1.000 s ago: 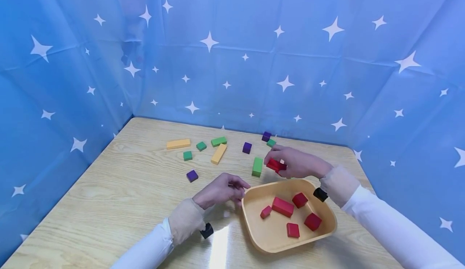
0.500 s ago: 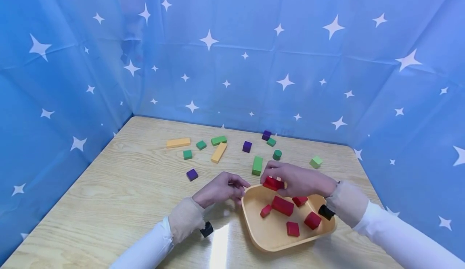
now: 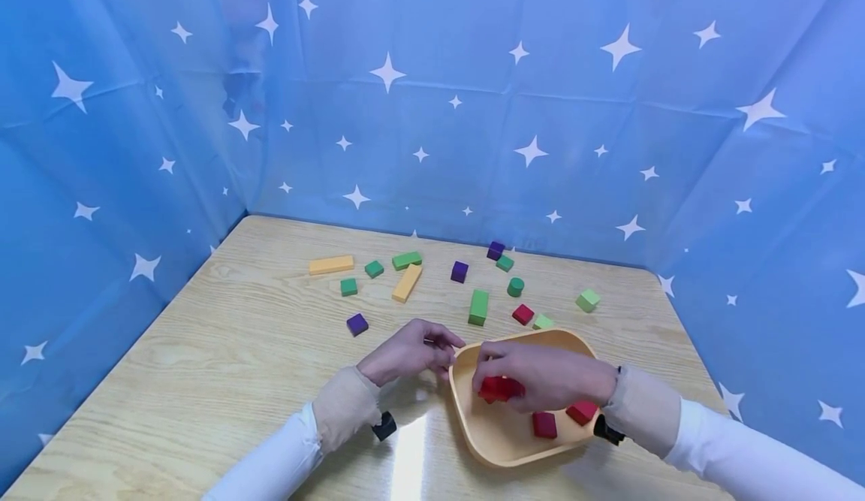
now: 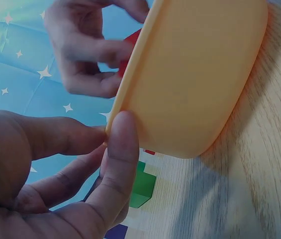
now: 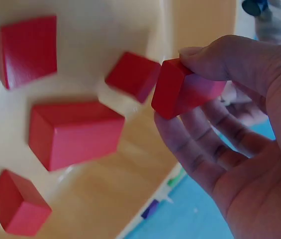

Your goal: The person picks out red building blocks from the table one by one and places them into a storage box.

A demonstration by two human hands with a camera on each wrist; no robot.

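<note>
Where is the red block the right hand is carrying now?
Pinched in the right hand, the red block hangs over the tan tray, near its left rim.

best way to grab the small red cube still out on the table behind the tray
Take the small red cube from above, pinching two opposite side faces between thumb and forefinger. It sits flat on the table, so its top and sides are exposed. The light green block lies close on one side and the tray rim is just in front, so a level approach looks cramped.
</note>
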